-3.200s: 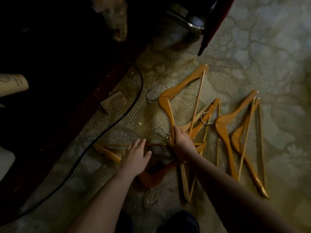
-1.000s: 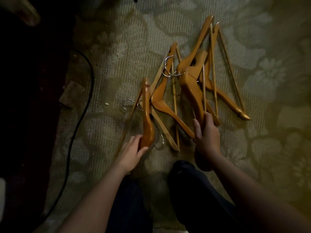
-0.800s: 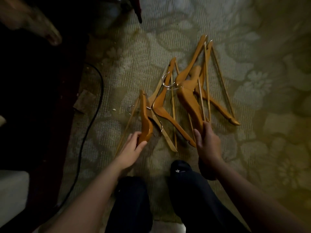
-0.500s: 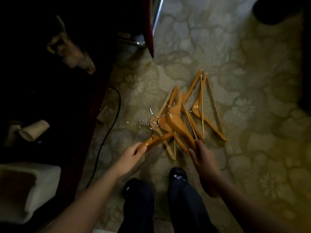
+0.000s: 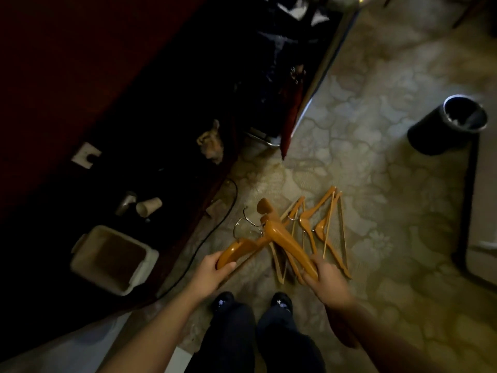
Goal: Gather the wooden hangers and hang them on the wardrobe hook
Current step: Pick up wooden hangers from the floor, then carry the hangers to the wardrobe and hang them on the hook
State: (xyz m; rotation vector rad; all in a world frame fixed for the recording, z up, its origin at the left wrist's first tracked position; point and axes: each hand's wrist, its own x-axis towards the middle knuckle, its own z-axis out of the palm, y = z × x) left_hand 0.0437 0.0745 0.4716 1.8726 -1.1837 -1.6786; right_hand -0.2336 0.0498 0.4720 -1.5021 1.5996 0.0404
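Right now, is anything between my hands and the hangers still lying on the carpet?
Nothing visible blocks them. The left hand and right hand each already grip lifted wooden hangers; the remaining hangers lie on open carpet just beyond.

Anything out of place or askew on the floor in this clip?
Yes. Several wooden hangers lie in a crossed, overlapping heap on the carpet. Each hand holds one end of lifted hangers: left hand, right hand. A black cable trails loose beside them.

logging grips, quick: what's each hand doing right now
Left hand: closed on the end of a wooden hanger.
Right hand: closed on the lower ends of a bunch of hangers.
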